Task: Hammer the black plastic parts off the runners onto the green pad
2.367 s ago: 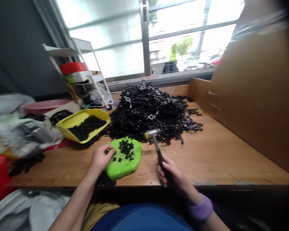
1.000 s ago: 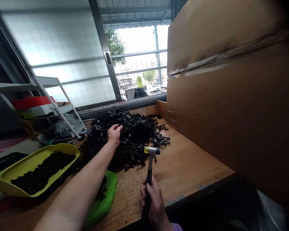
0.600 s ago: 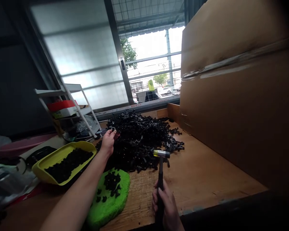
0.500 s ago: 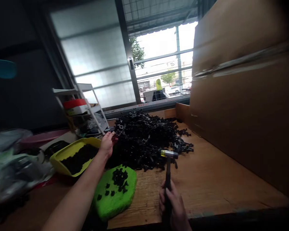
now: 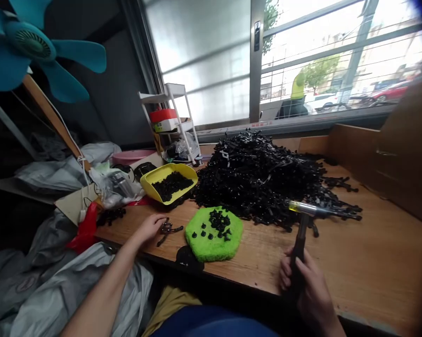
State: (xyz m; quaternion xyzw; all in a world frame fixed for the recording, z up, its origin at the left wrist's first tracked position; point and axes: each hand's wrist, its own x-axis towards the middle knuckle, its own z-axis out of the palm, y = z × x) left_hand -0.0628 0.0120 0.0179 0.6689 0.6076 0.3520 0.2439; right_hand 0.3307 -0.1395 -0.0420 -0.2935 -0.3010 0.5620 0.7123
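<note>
the left hand [image 5: 147,229] pinches a spiky black plastic piece [image 5: 167,229], the right hand [image 5: 304,281] closes round a yellow-tipped mallet [image 5: 301,207].

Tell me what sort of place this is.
Probably a small workshop for manual piecework: a wooden workbench carries a large heap of black plastic parts, a yellow tray of small black pieces, and a soft-faced mallet sits in the right hand.

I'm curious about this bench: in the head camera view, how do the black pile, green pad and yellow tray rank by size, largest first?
1. The pile of black plastic pieces is largest.
2. The green pad and the yellow tray look alike; the pad sits nearer the camera, so I can't rank them.
</note>
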